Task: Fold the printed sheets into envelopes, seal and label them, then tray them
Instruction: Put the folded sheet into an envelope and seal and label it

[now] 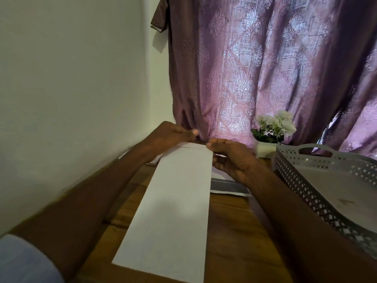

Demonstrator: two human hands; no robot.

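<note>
Both hands at far end of long white envelope (175, 203) on wooden table (240, 231).
L hand (173, 132) & R hand (228, 158) each pinch a far corner, fingers curled on the edge w/ thumbs. Grey perforated tray (318, 193) just to the right; printed sheet (230, 186) under R wrist; potted white flowers (273, 127) by purple curtain (265, 68).

- Envelope (173, 201), centre of frame: matt white paper, smooth, one crease line near its far end.
- Table (234, 227), lower centre: brown wood, grain visible, slight sheen.
- Tray (302, 180), right edge: grey plastic, matt, walls pierced in a lattice pattern.
- Curtain (265, 68), upper right: purple cloth, woven damask motif, shiny where backlit.
- Wall (71, 78), upper left: pale, matt, smooth.
- Sleeve (24, 260), lower left: light blue cloth.
</note>
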